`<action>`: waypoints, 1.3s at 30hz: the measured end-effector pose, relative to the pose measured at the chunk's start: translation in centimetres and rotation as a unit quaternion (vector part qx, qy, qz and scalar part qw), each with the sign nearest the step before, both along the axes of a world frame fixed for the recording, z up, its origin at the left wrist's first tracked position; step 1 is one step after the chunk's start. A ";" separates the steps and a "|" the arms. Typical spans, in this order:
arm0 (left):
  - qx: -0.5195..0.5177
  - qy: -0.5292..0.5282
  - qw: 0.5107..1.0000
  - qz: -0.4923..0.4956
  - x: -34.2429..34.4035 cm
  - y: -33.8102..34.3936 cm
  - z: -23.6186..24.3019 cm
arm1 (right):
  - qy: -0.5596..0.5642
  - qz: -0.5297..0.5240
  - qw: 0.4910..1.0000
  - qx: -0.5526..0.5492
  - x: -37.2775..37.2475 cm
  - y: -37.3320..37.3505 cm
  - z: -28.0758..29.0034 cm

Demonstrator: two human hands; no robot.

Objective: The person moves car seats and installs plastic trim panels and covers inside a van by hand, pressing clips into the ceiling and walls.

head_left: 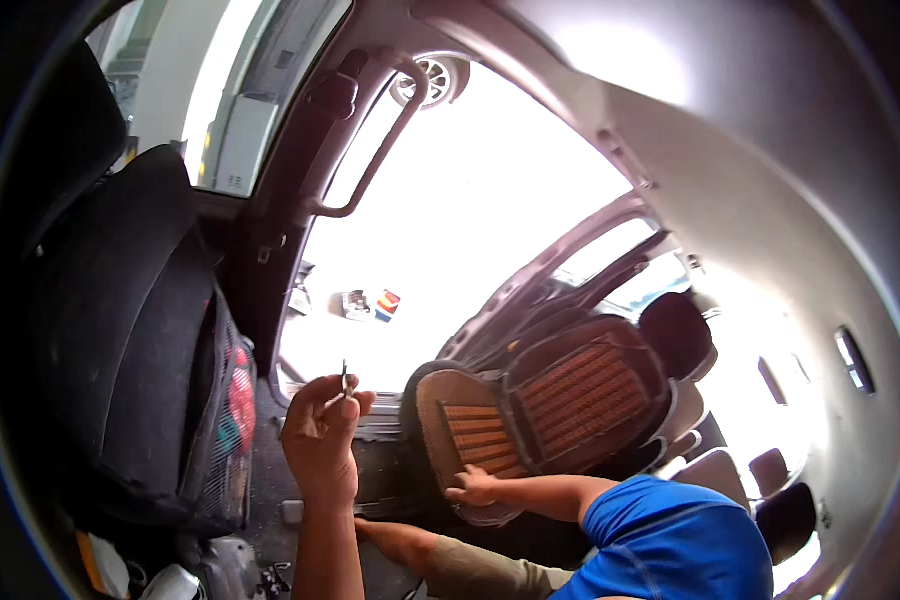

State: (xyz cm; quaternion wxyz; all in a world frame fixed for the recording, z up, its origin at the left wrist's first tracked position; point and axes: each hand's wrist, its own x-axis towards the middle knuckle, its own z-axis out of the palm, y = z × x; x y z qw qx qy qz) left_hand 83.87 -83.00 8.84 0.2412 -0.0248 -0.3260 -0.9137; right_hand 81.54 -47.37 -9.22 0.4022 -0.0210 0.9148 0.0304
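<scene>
Near the middle of the frame, left of centre, I raise my left hand (320,435) with its thumb and forefinger pinched together on a small slim piece (346,382). The piece stands almost upright above my fingertips, dark at the top and paler lower down; it is too small for me to tell what it is.

My right hand (477,487) is lower and nearer the centre, its fingers loosely spread over the front part of a seat cushion (435,405) with an orange-brown ribbed panel. I cannot tell how firmly it presses there. The matching backrest (590,395) rises toward the right, with a dark headrest (678,335) beyond it. My blue shirt (670,545) fills the lower right, and my tan shorts (500,576) and bare leg (410,545) lie between my two arms.

At the left of the frame stands a black seat (120,350), a mesh pocket (220,485) on its back bulging with red and teal things. A curved grab handle (385,145) runs beside the bright door opening at upper centre, through which a car wheel (430,83) shows.
</scene>
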 end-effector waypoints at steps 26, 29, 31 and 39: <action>-0.141 0.249 0.910 0.300 -23.7 -2.1 34.1 | 0.029 -0.314 0.940 0.130 0.9 25.3 30.6; -0.123 0.283 0.872 0.381 -24.2 -2.0 34.5 | 0.002 -0.429 0.902 0.058 1.8 25.1 29.3; -0.148 0.281 0.868 0.383 -24.0 -1.7 34.4 | -0.003 -0.369 0.927 0.074 1.7 24.3 29.1; -0.138 0.301 0.883 0.333 -23.7 -1.9 33.7 | 0.038 -0.379 0.924 -0.035 -1.2 16.9 28.7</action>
